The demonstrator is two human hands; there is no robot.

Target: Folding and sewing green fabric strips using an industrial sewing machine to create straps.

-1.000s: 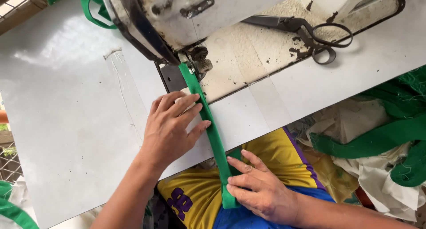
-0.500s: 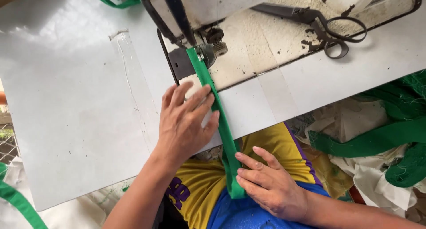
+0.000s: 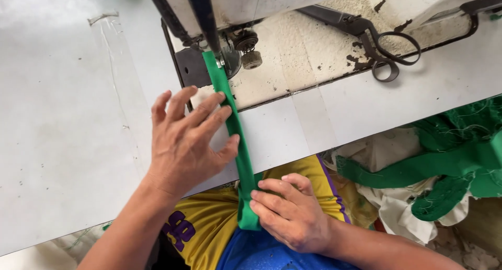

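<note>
Fingers of my left hand (image 3: 185,142) lie spread, pressing the green strip (image 3: 234,129); its length runs onward to the presser foot (image 3: 222,61), right hand (image 3: 293,215) pinching the near end.

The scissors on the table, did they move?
No. The scissors lie on the same worn patch beside the sewing machine; only the camera shifted.

Dark scissors (image 3: 384,48) beside what looks like heaped green fabric (image 3: 460,160).
</note>
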